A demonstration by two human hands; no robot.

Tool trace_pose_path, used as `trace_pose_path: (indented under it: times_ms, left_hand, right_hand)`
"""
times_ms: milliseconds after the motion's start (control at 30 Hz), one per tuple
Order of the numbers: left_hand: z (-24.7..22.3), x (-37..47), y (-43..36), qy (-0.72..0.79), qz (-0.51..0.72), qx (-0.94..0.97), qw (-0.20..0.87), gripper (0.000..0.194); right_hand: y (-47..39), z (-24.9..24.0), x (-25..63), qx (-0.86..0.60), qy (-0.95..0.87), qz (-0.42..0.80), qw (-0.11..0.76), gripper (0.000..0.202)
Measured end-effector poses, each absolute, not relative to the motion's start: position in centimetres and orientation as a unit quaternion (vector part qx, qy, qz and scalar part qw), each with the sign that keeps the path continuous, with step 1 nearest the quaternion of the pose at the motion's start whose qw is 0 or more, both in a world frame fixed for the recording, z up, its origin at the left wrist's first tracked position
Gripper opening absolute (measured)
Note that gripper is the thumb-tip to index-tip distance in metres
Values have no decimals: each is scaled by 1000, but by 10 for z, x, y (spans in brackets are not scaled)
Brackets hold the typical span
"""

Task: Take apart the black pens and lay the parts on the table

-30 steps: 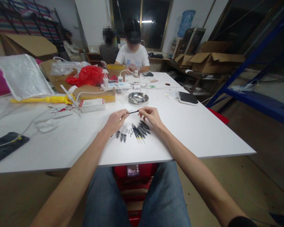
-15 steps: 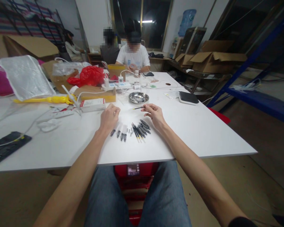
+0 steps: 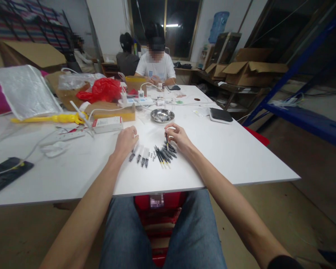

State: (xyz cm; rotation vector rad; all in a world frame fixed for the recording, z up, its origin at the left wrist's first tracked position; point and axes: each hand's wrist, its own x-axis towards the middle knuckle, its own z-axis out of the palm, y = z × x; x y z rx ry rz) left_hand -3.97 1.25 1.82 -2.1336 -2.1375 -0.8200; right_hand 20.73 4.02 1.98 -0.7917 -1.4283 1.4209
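Observation:
My right hand (image 3: 179, 137) pinches a slim black pen refill (image 3: 167, 142) with a yellow part near its lower end. The refill points downward just above a fanned group of dark pen parts (image 3: 170, 152). Beside them lie several black-and-yellow refills (image 3: 159, 156) and a few tiny grey pieces (image 3: 151, 154), too small to name. Further left is a row of clear tubes with black ends (image 3: 143, 161). My left hand (image 3: 126, 141) is closed behind that row, fingertips together; whatever it holds is hidden.
A shiny metal dish (image 3: 162, 116) stands beyond my hands on the white table (image 3: 235, 157). To the left are a small white box (image 3: 108, 125), a yellow object (image 3: 50, 118) and cables. A black-topped device (image 3: 220, 115) lies right. A person in a white shirt (image 3: 156, 71) sits opposite.
My right hand has swung the refill from nearly level to pointing down, bringing it over the dark pen parts. My left hand stays closed in nearly the same place. The view has shifted slightly.

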Motion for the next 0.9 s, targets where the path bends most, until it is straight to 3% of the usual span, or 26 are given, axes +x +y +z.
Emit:
trace_pose_path:
  times_ms: [433, 600, 900]
  left_hand:
    - [14, -44, 14, -704, -205, -680, -1, 12]
    - [14, -38, 12, -713, -177, -679, 7, 13]
    - [11, -30, 10, -729, -129, -672, 32, 24]
  right_hand:
    - [35, 23, 203, -314, -646, 532, 448, 32]
    - [25, 27, 197, -283, -715, 505, 392, 32]
    - [16, 18, 183, -275, -805, 404, 336, 16]
